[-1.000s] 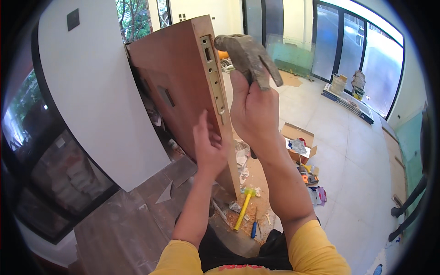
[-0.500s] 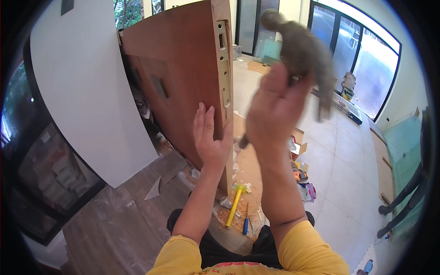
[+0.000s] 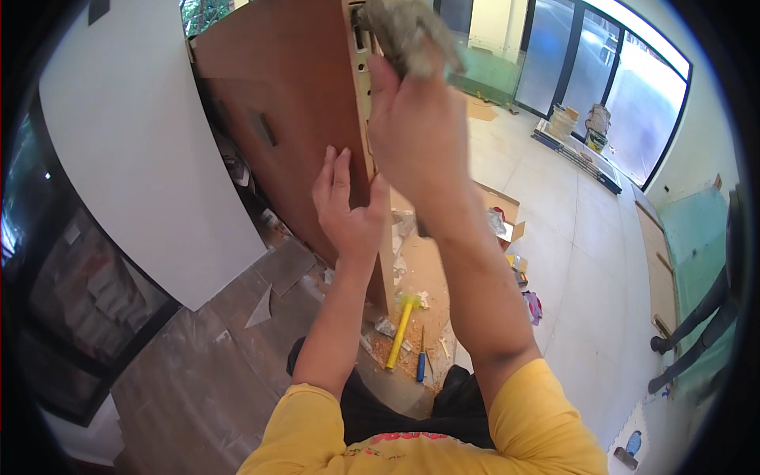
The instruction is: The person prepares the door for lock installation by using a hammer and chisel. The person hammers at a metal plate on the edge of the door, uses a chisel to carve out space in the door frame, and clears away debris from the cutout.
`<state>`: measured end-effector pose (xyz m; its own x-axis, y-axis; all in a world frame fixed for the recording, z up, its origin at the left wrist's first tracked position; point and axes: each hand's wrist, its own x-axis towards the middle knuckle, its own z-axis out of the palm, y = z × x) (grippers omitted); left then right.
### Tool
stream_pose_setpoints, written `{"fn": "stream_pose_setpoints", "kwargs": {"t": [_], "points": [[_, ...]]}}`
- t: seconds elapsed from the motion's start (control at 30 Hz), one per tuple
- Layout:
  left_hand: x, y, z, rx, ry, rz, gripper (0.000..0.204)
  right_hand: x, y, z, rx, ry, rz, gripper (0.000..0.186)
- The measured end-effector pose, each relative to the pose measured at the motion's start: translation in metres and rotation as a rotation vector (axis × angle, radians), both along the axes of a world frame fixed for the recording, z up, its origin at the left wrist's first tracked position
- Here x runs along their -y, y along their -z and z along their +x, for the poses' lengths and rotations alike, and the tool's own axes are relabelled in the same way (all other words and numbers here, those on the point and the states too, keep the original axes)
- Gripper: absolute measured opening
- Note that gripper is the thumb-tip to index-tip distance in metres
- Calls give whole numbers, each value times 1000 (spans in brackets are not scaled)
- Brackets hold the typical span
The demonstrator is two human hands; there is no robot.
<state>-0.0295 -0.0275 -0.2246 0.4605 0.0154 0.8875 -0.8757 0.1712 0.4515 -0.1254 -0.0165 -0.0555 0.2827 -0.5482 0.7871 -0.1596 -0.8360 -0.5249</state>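
the left hand (image 3: 348, 207) lies flat and spread against the brown face of the wooden door (image 3: 277, 119), fingers pointing up, thumb hooked around the door's narrow pale edge. the right hand (image 3: 416, 131) is raised higher, just beside that same edge, fist closed around the handle of a grey, dusty hammer (image 3: 404, 28) whose head sits at the top of the view, close against the metal lock plate (image 3: 362, 55) set into the door edge; motion blur hides whether head and plate touch. the right forearm crosses in front of the lower door edge and hides part of it.

behind the door on the left leans a large white panel (image 3: 134, 150). on the floor at the door's foot lie sawdust, a yellow-handled mallet (image 3: 401, 321) and a blue-handled screwdriver (image 3: 421, 362) just beside it. an open cardboard box (image 3: 507, 218) sits near the right elbow. buckets (image 3: 564, 120) stand well apart by the glass doors, and another person's legs (image 3: 693, 332) show at the right rim.
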Motion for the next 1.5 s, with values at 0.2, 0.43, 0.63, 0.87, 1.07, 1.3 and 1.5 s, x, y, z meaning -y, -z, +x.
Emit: {"fn": "stream_pose_setpoints", "kwargs": {"t": [0.2,0.43,0.63,0.87,1.07,1.3,1.5], "points": [[-4,0,-2,1,17,11,56,34,43,-40,88,-12,-374,25],[1,6,1,21,14,-10,54,30,240,-115,-213,-184,627,23],[3,1,-6,-41,64,25,59,32,353,-144,-330,-389,1691,17],[10,4,17,-69,306,30,81,-8,360,-146,-248,-689,2124,17],[22,1,20,-81,428,88,97,-1,304,-168,-210,-938,1863,9],[30,3,15,-43,393,114,86,12,288,-183,-126,-909,1921,9],[30,2,11,5,340,142,82,20,309,-183,-69,-842,2021,9]]}}
